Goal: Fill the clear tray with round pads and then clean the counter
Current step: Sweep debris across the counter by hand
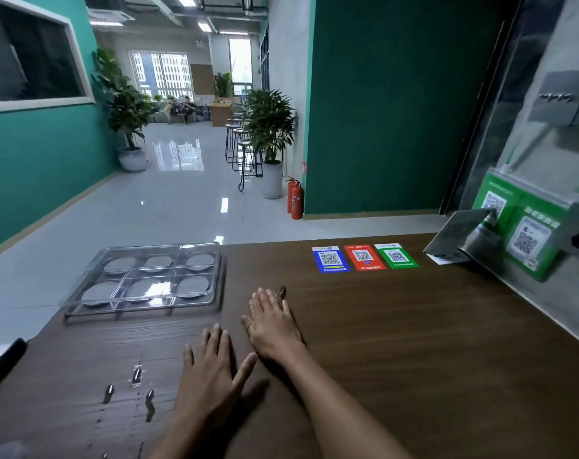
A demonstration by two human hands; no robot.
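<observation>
Clear tray filled, left of both flat hands

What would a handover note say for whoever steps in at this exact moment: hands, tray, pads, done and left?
Left hand: open, flat over the wooden counter, holding nothing.
Right hand: open, fingers straight, flat near the counter's middle; a small brown bit lies at its fingertips.
Clear tray: at the counter's far left edge, all six compartments hold a round pad.
Done: filling.
Left: cleaning the counter; small shiny bits lie near left.
</observation>
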